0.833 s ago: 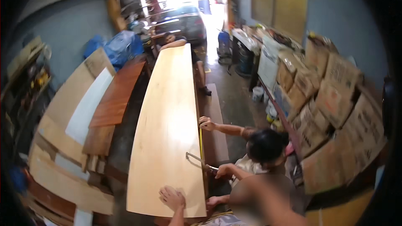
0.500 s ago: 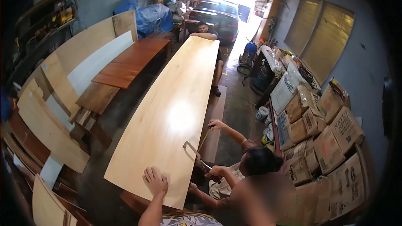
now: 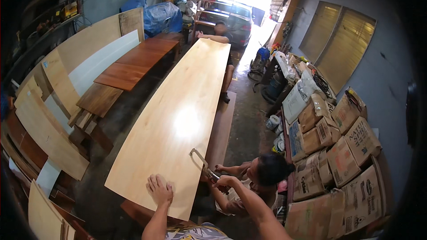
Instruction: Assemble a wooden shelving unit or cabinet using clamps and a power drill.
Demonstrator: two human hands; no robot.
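Pale board [image 3: 167, 111], clamp [image 3: 206, 166] at right edge

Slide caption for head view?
Left hand resting on long pale wooden panel; right hand holding C-shaped silver-grey metal clamp at panel's right edge.

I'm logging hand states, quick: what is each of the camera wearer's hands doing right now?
Left hand: open, palm down on the pale board, gripping nothing.
Right hand: closed on the metal clamp.

Left grip [image 3: 161, 191] palm down, fingers [image 3: 153, 181] slightly spread, right arm [image 3: 258, 206] extended, right grip [image 3: 226, 181] apparently curled tight
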